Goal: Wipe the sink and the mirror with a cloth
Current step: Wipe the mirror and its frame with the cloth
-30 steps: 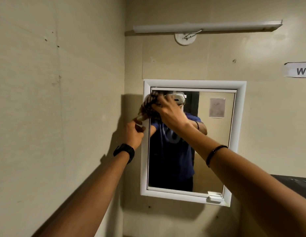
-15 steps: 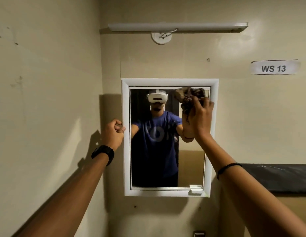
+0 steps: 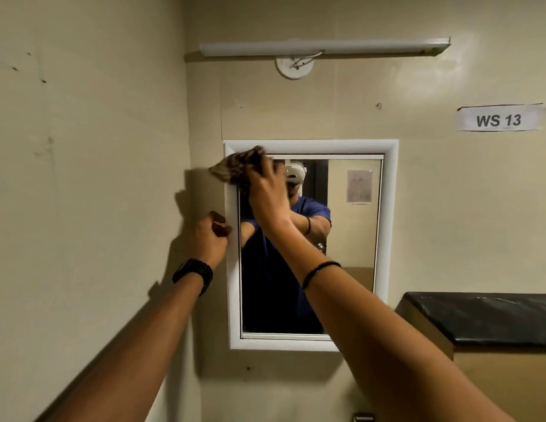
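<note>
A white-framed mirror (image 3: 351, 239) hangs on the beige wall ahead. My right hand (image 3: 267, 193) presses a bunched brown patterned cloth (image 3: 235, 167) against the mirror's top left corner, and the cloth overlaps the frame and spills onto the wall. My left hand (image 3: 209, 237), with a black watch on its wrist, grips the frame's left edge at mid height. The glass reflects a person in a blue shirt. The sink is out of view.
A tube light (image 3: 323, 47) is mounted above the mirror. A paper label reading WS 13 (image 3: 498, 118) is stuck to the wall at right. A dark-topped ledge (image 3: 485, 318) juts out at lower right. The side wall (image 3: 83, 178) stands close on the left.
My right hand has swept the cloth from the mirror's top right corner across to the top left. My left hand has stayed on the frame's left edge. The view has shifted slightly.
</note>
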